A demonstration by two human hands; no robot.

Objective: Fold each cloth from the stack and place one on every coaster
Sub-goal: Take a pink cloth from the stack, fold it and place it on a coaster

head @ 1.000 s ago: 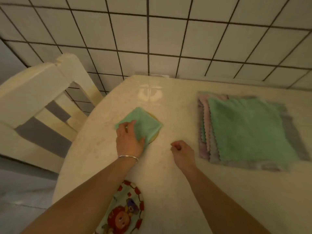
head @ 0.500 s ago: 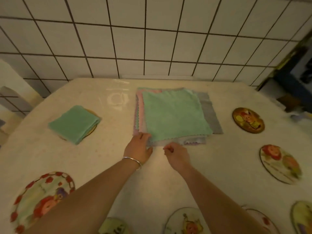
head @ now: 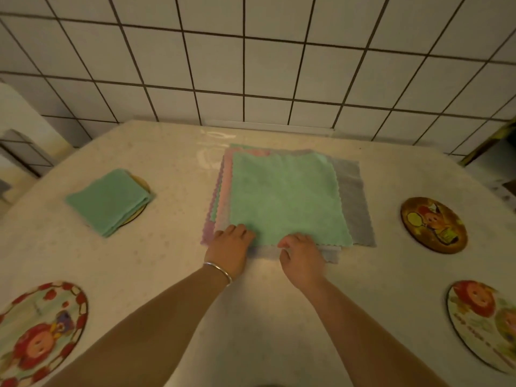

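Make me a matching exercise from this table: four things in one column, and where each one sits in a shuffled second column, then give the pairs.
Things:
1. folded green cloth
2. top green cloth
3. grey cloth
4. brown coaster

Places:
A. bare on the table, right of the stack
B. on a coaster at the left
C. sticking out at the stack's right side
D. flat on top of the stack

Pairs: 1-B, 2-D, 3-C, 4-A

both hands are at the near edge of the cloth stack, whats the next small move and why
Probably pinch the near edge of the top green cloth and lift it away to fold. The left hand and right hand already rest at that edge, one folded green cloth already covers a coaster, and the brown coaster at right is bare.
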